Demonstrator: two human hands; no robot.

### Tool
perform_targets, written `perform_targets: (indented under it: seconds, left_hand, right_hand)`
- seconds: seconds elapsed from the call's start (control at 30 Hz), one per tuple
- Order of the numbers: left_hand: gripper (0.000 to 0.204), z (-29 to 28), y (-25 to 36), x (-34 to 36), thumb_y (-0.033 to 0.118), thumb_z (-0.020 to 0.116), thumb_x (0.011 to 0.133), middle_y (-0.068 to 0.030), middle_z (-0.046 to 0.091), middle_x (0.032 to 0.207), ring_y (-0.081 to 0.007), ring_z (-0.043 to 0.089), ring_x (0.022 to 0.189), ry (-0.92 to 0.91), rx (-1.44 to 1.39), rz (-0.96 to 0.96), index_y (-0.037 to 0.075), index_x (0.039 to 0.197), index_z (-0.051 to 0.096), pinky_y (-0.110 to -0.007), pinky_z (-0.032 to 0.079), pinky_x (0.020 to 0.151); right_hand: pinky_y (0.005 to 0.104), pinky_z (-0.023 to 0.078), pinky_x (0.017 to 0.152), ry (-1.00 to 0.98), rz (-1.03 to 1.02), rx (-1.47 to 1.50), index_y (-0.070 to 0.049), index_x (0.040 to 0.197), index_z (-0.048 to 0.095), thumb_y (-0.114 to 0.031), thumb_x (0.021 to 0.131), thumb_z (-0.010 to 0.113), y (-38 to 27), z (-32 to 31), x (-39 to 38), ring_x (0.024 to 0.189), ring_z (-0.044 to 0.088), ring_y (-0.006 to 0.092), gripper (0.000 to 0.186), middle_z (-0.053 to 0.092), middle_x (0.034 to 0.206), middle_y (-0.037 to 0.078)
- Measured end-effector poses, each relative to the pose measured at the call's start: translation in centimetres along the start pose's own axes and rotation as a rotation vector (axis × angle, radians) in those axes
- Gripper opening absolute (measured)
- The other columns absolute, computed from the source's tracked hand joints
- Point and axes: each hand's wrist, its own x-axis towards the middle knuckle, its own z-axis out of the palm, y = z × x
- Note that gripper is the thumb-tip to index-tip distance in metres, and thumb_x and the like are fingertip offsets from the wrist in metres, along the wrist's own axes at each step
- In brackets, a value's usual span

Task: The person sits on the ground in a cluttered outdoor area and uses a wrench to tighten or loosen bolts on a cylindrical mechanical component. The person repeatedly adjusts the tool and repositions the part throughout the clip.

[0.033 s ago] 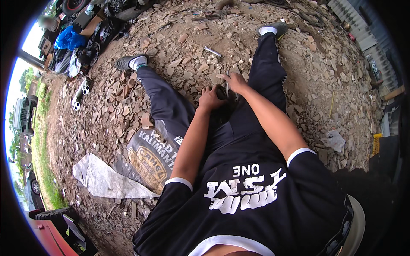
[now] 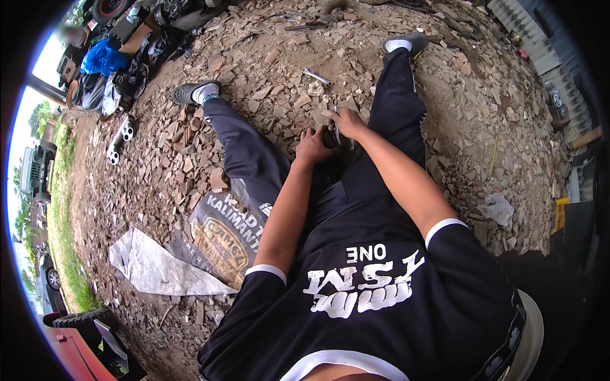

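Between my thighs, my left hand (image 2: pixel 311 148) is closed on the near left side of a dark rounded part (image 2: pixel 330 138). Shadow and my fingers hide much of that part, so its kind cannot be told. On its right, my right hand (image 2: pixel 349 122) grips a slim silver metal tool (image 2: pixel 337 131), which stands against the dark part. The tool's far end is under my fingers. Farther out, on the rubble between my feet, lies a silver wrench (image 2: pixel 317 77).
Broken tile rubble (image 2: pixel 273 95) covers the ground. A white sheet (image 2: pixel 162 267) and a dark printed sheet (image 2: pixel 219 235) lie left of me. Farther left are a silver metal part (image 2: pixel 119 141) and a heap with a blue bag (image 2: pixel 105 58). A crumpled plastic bag (image 2: pixel 497 209) lies right.
My right hand and the slim metal tool have shifted very slightly left. My left hand and the dark part look the same.
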Motion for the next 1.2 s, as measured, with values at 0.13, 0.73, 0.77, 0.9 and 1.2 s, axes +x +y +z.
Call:
perform_targets:
  seconds: [0.13, 0.73, 0.77, 0.9, 1.2]
  left_hand:
    - [0.105, 0.4, -0.5, -0.7, 0.064, 0.079, 0.062, -0.0278, 0.049, 0.141, -0.0457, 0.042, 0.136, 0.044, -0.020, -0.009, 0.011, 0.146, 0.044, -0.050, 0.039, 0.111]
    - [0.102, -0.8, 0.3, -0.7, 0.060, 0.081, 0.061, -0.0272, 0.046, 0.143, -0.0424, 0.045, 0.134, -0.020, -0.025, -0.032, 0.021, 0.147, 0.043, -0.049, 0.044, 0.107]
    - [0.101, -0.9, 0.4, -0.7, 0.060, 0.081, 0.061, -0.0270, 0.047, 0.143, -0.0424, 0.045, 0.134, -0.030, -0.037, -0.041, 0.021, 0.147, 0.043, -0.049, 0.044, 0.107]
    - [0.101, -0.3, -0.1, -0.3, 0.060, 0.081, 0.061, -0.0259, 0.047, 0.142, -0.0423, 0.045, 0.134, -0.027, -0.008, -0.037, 0.021, 0.147, 0.043, -0.050, 0.045, 0.106]
    - [0.098, 0.2, -0.3, -0.3, 0.061, 0.080, 0.061, -0.0244, 0.055, 0.134, -0.0438, 0.047, 0.129, 0.059, -0.049, 0.035, 0.013, 0.142, 0.050, -0.048, 0.041, 0.108]
  right_hand:
    - [0.0511, 0.051, 0.083, -0.086, 0.043, -0.070, -0.004, 0.094, 0.071, -0.048, 0.100, 0.049, -3.4, -0.8, -1.8, 0.090, 0.067, 0.0420, 0.049, 0.070, 0.092, 0.023]
    - [0.0356, 0.049, 0.060, 0.216, 0.038, 0.176, 0.000, 0.085, 0.071, -0.041, 0.103, 0.052, -1.2, -5.1, -6.8, 0.062, 0.065, 0.0196, 0.049, 0.069, 0.072, 0.013]
    - [0.0365, 0.048, 0.060, 0.220, 0.058, 0.147, 0.000, 0.086, 0.070, -0.041, 0.103, 0.053, -1.2, -5.2, -6.9, 0.062, 0.064, 0.0205, 0.048, 0.068, 0.072, 0.013]
    - [0.0430, 0.050, 0.073, 0.152, 0.119, 0.191, -0.004, 0.091, 0.073, -0.042, 0.102, 0.050, 1.2, -3.0, -5.0, 0.080, 0.069, 0.0331, 0.046, 0.070, 0.079, 0.018]
    - [0.0436, 0.050, 0.076, 0.019, 0.006, 0.036, 0.003, 0.097, 0.066, -0.045, 0.100, 0.053, 2.2, -0.1, 2.0, 0.078, 0.066, 0.0361, 0.050, 0.068, 0.082, 0.021]
